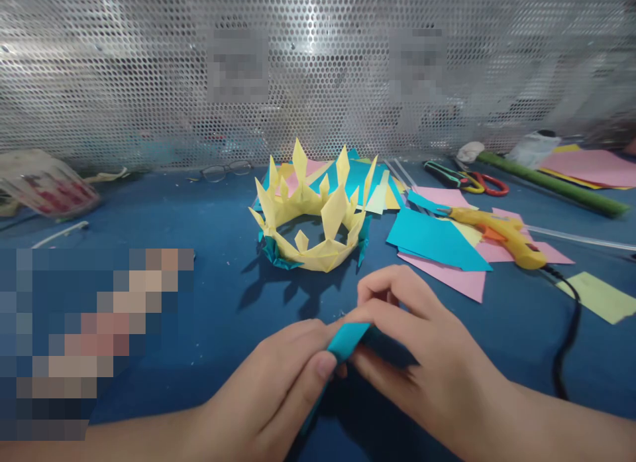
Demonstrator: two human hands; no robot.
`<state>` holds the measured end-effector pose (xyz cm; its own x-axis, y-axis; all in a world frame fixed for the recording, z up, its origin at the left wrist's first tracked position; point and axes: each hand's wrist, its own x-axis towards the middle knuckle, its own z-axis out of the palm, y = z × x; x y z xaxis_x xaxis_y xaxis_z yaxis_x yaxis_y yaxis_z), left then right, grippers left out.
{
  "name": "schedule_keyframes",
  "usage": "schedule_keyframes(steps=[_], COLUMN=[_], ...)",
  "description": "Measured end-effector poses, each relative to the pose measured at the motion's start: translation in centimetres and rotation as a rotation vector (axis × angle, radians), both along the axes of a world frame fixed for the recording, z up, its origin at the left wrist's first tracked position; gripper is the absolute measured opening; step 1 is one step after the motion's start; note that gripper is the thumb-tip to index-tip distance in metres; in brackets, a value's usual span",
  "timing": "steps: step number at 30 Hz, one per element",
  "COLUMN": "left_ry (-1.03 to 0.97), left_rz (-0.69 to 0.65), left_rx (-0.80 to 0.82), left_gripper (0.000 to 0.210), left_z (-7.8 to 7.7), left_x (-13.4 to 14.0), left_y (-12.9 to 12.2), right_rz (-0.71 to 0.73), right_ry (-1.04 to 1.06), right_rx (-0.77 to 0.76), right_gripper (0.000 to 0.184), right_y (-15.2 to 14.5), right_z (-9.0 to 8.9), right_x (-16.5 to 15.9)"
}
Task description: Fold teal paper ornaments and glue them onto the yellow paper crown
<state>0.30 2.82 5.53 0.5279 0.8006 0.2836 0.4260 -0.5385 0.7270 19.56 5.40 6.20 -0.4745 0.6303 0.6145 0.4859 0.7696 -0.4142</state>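
Between both hands is a small folded strip of blue paper point(350, 339), low in the centre of the view. My left hand point(293, 366) pinches it with the thumb on top. My right hand point(417, 343) is closed around its upper end, with the fingertips partly hidden behind the paper. Beyond the hands stands a pale yellow paper crown point(330, 217) with pointed, diamond-shaped tips. Blue folded paper pieces point(281, 253) are attached at its lower left and right sides.
A yellow hot glue gun point(497, 233) with a black cord lies right on pink and blue paper sheets point(437, 240). Behind are scissors point(489, 183), a green stick point(551, 183), and glasses point(223, 172). A plastic container point(47, 183) stands far left, before a perforated metal panel point(318, 71).
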Motion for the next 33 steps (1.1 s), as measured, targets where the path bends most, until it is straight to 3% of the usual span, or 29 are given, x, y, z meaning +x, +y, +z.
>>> schedule_keyframes(steps=[4, 8, 10, 13, 21, 25, 33], left_ry=[-0.048, -0.074, -0.074, -0.102, 0.045, 0.059, -0.043], left_rz=[0.043, 0.025, 0.006, 0.027, 0.069, 0.068, -0.001], left_rx=[0.029, 0.091, 0.105, 0.083, -0.090, -0.170, -0.065], left_gripper=[0.027, 0.063, 0.069, 0.063, 0.037, 0.021, 0.020], left_z=[-0.2, -0.7, -0.9, -1.0, -1.6, -1.6, -0.2], left_x=[0.0, -0.1, -0.3, -0.4, -0.4, -0.3, 0.1], left_y=[0.1, -0.1, -0.1, 0.1, -0.2, 0.1, -0.3], right_rz=[0.011, 0.016, -0.005, -0.067, -0.201, -0.189, -0.099], right_ry=[0.110, 0.152, 0.147, 0.123, -0.146, -0.172, -0.185], right_rx=[-0.134, -0.149, -0.134, -0.057, 0.380, 0.457, 0.407], right_gripper=[0.016, 0.014, 0.013, 0.011, 0.024, 0.028, 0.031], right_y=[-0.3, -0.7, -0.9, -0.8, -0.5, -0.5, -0.8], right_z=[-0.1, -0.3, -0.4, -0.4, 0.1, 0.3, -0.3], right_x=[-0.1, -0.2, -0.3, -0.3, 0.5, 0.4, 0.2])
